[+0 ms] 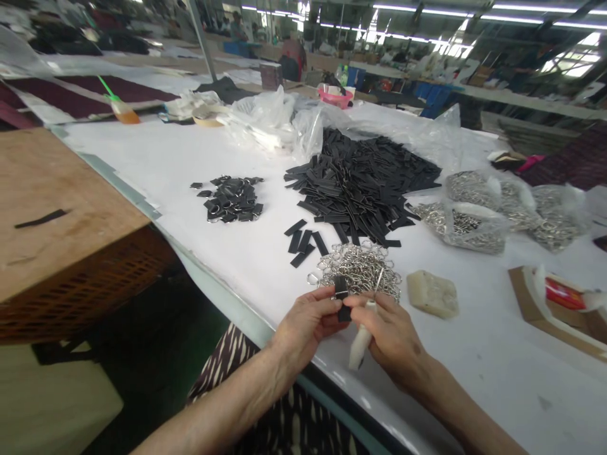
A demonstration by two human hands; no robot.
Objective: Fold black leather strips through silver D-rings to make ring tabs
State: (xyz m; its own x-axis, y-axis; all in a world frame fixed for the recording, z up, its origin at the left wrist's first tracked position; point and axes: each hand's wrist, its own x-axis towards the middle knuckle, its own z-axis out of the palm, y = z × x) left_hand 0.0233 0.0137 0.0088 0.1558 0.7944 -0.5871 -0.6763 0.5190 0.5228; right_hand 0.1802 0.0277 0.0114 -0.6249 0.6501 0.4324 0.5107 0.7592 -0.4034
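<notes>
My left hand (315,319) pinches a short black fabric strip (340,287) with a metal ring across it. The fingertips of my right hand (391,335) meet the strip from the other side. That hand also grips a white-handled awl (361,344), its thin metal shaft pointing up and away. Just beyond both hands lies a heap of silvery metal rings (355,268). Several loose black strips (303,243) are left of the heap, with a large pile of black strips (360,183) behind. Farther left sits a small pile of strips folded around rings (232,199).
At right are a yellowish wax-like block (432,294), clear bags of rings (467,224) and a cardboard box (535,309). Crumpled clear plastic (270,120) lies behind. A wooden table (61,189) stands left, across a gap. The white table's edge (227,294) runs close to me.
</notes>
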